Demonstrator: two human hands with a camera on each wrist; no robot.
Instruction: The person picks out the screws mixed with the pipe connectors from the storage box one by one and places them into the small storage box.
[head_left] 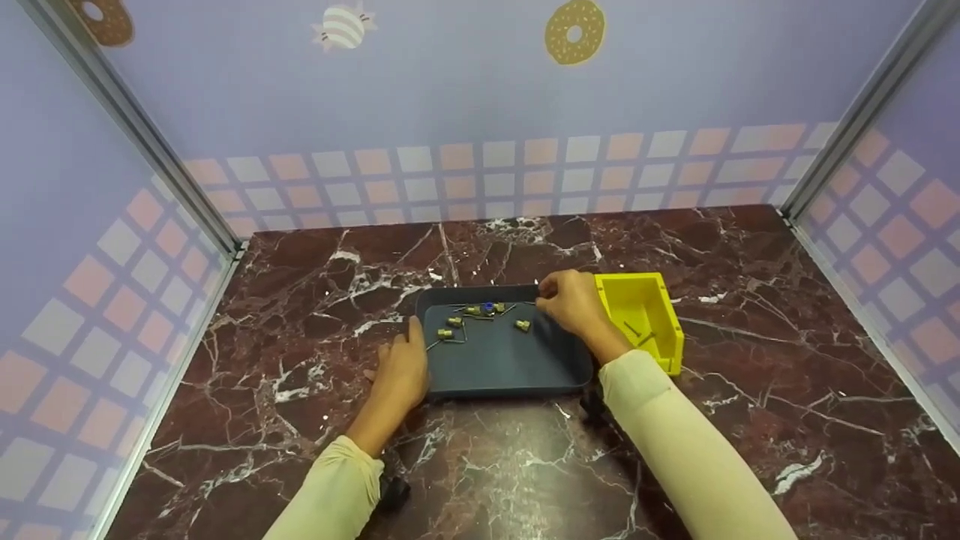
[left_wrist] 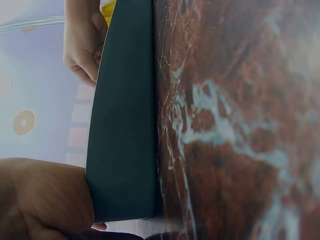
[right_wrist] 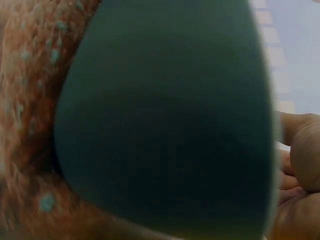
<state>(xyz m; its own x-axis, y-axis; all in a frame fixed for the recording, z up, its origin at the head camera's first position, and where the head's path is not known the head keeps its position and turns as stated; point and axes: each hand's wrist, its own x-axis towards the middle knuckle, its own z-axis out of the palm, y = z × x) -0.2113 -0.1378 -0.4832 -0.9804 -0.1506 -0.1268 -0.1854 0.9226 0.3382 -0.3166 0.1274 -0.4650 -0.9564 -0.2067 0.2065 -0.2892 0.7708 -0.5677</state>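
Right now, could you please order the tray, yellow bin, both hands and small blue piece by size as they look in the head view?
Largest to smallest:
1. Tray
2. Yellow bin
3. Left hand and right hand, too alike to rank
4. Small blue piece

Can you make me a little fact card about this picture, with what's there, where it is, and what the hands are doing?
Table: dark red, with white veins
Tray: dark grey, on the table
In the tray: several brass bits, thin pins, one blue bit
Bin: yellow, just right of the tray
In the bin: two pins
Left hand: touching the tray's left edge
Right hand: at the tray's far right corner, near the bin; can't tell if it pinches a pin
Wall: purple, with doughnut pictures
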